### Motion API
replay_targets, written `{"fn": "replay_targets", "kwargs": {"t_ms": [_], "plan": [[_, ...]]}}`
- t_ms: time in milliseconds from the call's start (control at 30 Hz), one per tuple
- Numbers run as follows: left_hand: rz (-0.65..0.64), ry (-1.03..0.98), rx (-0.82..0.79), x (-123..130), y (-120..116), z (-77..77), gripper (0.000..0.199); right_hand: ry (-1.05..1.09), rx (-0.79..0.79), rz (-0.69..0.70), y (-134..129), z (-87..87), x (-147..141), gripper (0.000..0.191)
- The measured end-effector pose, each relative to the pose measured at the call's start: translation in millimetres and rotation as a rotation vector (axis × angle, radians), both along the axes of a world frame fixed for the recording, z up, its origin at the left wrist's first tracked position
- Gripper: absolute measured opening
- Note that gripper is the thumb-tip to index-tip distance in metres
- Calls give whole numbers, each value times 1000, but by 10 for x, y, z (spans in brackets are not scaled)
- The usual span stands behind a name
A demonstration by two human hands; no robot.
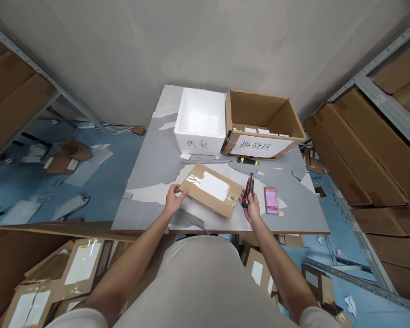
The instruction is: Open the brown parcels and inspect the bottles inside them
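A taped brown parcel [205, 200] with a white label lies slanted over the front middle of the table. My left hand [174, 199] grips its left corner, thumb on top. In my right hand [252, 207] is a black and red utility knife [248, 189], its tip pointing away from me; the fingertips of this hand are at the parcel's right end. A second knife, yellow and black [248, 161], lies beyond the parcel, in front of the open carton.
Behind stand a white foam box [200, 142] and an open carton [230, 114] holding white boxes. A pink-screened phone [271, 200] lies right of my right hand. Torn grey covering spreads on the table [143, 168]. Cartons fill the shelves [376, 86] at right and a large box at lower left.
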State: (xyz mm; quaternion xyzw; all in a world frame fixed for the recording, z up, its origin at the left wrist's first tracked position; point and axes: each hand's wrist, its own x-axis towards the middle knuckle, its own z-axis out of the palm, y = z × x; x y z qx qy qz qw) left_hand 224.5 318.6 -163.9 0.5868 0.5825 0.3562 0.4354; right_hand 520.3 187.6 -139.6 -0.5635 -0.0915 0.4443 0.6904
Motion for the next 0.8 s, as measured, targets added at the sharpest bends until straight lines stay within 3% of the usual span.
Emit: {"fn": "replay_targets", "kwargs": {"t_ms": [100, 200, 300, 367, 433, 500, 600, 800], "plan": [[82, 78, -23, -7, -355, -12, 47, -70, -13, 65, 316, 42, 101, 41], [123, 111, -80, 42, -510, 4, 47, -141, 23, 123, 502, 37, 132, 42], [139, 173, -60, 80, -502, 56, 46, -216, 48, 127, 486, 3, 174, 47], [131, 240, 53, 101, -453, 116, 50, -289, 5, 127, 354, -22, 228, 50], [39, 324, 232, 129, -391, 188, 57, -370, -67, 157, 150, -39, 289, 54], [-147, 427, 385, 165, -335, 257, 58, -438, -141, 217, -80, -45, 336, 59], [-397, 617, 473, 228, -292, 326, 55, -487, -214, 315, -369, -36, 353, 68], [-478, 844, 476, 293, -340, 352, 95, -400, -208, 367, -541, -12, 312, 75]]}}
